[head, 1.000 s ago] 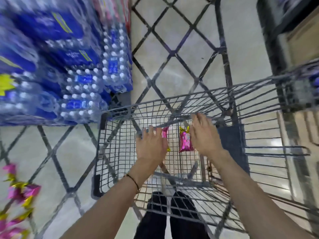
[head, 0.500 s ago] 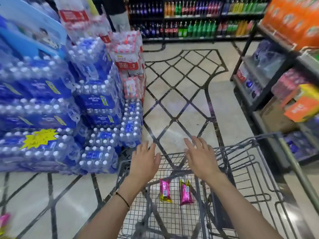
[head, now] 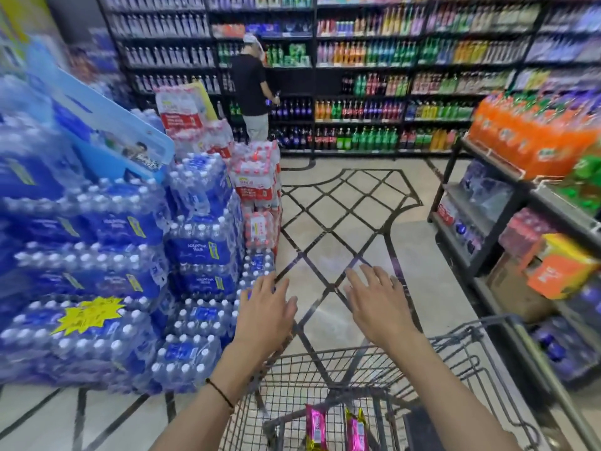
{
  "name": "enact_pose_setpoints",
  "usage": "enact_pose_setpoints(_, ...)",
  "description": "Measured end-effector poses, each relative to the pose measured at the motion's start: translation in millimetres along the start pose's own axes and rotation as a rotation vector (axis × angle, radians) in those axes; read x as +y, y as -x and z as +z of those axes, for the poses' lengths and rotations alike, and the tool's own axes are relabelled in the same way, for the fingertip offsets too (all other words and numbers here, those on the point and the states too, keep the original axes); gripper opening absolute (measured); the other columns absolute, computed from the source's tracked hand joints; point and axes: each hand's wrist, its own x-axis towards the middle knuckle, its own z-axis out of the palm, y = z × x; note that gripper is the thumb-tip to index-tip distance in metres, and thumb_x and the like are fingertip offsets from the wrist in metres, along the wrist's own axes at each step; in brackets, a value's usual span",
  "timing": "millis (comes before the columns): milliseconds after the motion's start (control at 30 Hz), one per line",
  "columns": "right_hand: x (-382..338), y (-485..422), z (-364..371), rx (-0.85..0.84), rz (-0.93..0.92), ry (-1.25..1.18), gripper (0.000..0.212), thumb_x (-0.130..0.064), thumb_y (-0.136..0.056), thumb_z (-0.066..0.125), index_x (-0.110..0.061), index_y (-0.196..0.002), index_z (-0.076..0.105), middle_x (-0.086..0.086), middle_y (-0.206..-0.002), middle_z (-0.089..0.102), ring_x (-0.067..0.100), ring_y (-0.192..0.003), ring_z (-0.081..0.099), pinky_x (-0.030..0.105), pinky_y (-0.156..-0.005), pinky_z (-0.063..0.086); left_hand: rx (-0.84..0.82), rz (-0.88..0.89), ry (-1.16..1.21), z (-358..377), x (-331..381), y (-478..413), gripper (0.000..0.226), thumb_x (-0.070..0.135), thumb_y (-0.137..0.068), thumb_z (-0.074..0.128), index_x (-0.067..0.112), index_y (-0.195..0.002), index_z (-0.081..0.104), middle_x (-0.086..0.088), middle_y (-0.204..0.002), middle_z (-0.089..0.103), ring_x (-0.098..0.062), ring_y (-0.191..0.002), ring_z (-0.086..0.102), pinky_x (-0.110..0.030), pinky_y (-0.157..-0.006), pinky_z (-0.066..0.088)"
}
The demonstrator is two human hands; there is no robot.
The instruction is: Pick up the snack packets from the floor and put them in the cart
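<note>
A grey wire cart (head: 455, 340) stands in front of me at the bottom of the view. Two pink snack packets lie side by side on its mesh floor, one on the left (head: 315, 428) and one on the right (head: 357, 431). My left hand (head: 265, 312) is held out above the cart's front rim, fingers spread and straight, holding nothing. My right hand (head: 379, 304) hovers beside it, fingers likewise spread and empty. No packets on the floor are in view.
Stacked blue water-bottle packs (head: 107, 271) fill the left, right up against the cart. A black shelf rack (head: 507, 242) with orange and boxed goods runs along the right. A person in a black shirt (head: 252, 89) stands at the far drinks shelves. Patterned floor (head: 341, 222) stretches ahead.
My view has tilted up from the cart to the aisle. Both hands have lifted out of the cart, away from the two packets lying in it.
</note>
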Motion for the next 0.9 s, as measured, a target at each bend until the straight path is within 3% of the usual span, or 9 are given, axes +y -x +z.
enact_pose_setpoints(167,-21,-4,-6,0.012,-0.117,-0.018,0.046,-0.04,-0.106,0.026,-0.026,-0.15,0.033,0.009,-0.15,0.044,0.032,-0.14,0.036,0.05,-0.111,0.037,0.055,-0.077,-0.058,-18,-19,22,0.041,0.041,-0.097,0.048,0.019,-0.13,0.059,-0.006,-0.138,0.056,-0.027,-0.125,0.052,-0.051,-0.095,0.047)
enact_pose_setpoints(300,-52,-9,-9,0.034,-0.272,-0.063,0.046,-0.042,-0.106,0.024,-0.026,-0.147,0.038,0.011,-0.147,0.048,0.031,-0.139,0.039,0.046,-0.111,0.037,0.0,-0.24,-0.099,-37,-36,52,0.048,0.047,-0.104,0.033,0.022,-0.144,0.046,-0.004,-0.154,0.039,-0.024,-0.142,0.033,-0.049,-0.111,0.033)
enact_pose_setpoints(400,-81,-4,-10,0.02,-0.414,-0.089,0.064,-0.046,-0.098,0.002,-0.026,-0.145,0.039,0.008,-0.144,0.049,0.029,-0.137,0.039,0.045,-0.111,0.037,0.054,-0.349,-0.11,-51,-46,88,0.051,0.047,-0.096,0.034,0.019,-0.128,0.061,-0.006,-0.135,0.056,-0.027,-0.127,0.052,-0.052,-0.097,0.045)
enact_pose_setpoints(467,-104,1,-8,0.029,-0.497,-0.099,0.071,-0.048,-0.096,-0.002,-0.026,-0.15,0.037,0.007,-0.147,0.048,0.028,-0.14,0.037,0.044,-0.115,0.032,0.118,-0.408,-0.183,-59,-54,117,0.045,0.044,-0.091,0.038,0.02,-0.118,0.065,-0.005,-0.123,0.061,-0.028,-0.112,0.06,-0.048,-0.086,0.05)
enact_pose_setpoints(633,-177,33,-12,-0.058,-0.708,-0.171,0.059,-0.047,-0.105,0.007,-0.027,-0.159,0.021,0.007,-0.162,0.029,0.028,-0.151,0.022,0.044,-0.12,0.024,0.192,-0.641,-0.323,-95,-63,202,0.034,0.041,-0.091,0.044,0.023,-0.112,0.064,-0.003,-0.119,0.062,-0.027,-0.105,0.06,-0.044,-0.078,0.049)
enact_pose_setpoints(733,-228,62,-17,-0.078,-0.858,-0.204,0.069,-0.05,-0.098,0.003,-0.024,-0.153,0.035,0.009,-0.151,0.044,0.03,-0.143,0.037,0.047,-0.112,0.039,0.185,-0.794,-0.371,-114,-74,261,0.035,0.04,-0.091,0.045,0.022,-0.115,0.062,-0.005,-0.117,0.063,-0.03,-0.107,0.06,-0.049,-0.083,0.05)
enact_pose_setpoints(833,-277,97,-16,-0.068,-0.973,-0.262,0.051,-0.041,-0.101,0.034,-0.017,-0.14,0.055,0.014,-0.133,0.058,0.036,-0.126,0.054,0.05,-0.094,0.051,0.161,-0.969,-0.396,-136,-83,320,0.042,0.043,-0.092,0.041,0.02,-0.12,0.063,-0.007,-0.124,0.063,-0.033,-0.114,0.06,-0.052,-0.088,0.05)
enact_pose_setpoints(900,-305,122,-18,-0.058,-1.07,-0.267,0.049,-0.04,-0.099,0.036,-0.015,-0.134,0.058,0.014,-0.127,0.06,0.037,-0.12,0.056,0.048,-0.09,0.052,0.147,-1.071,-0.429,-150,-85,358,0.049,0.046,-0.094,0.035,0.021,-0.126,0.062,-0.006,-0.133,0.061,-0.033,-0.123,0.056,-0.053,-0.094,0.047)
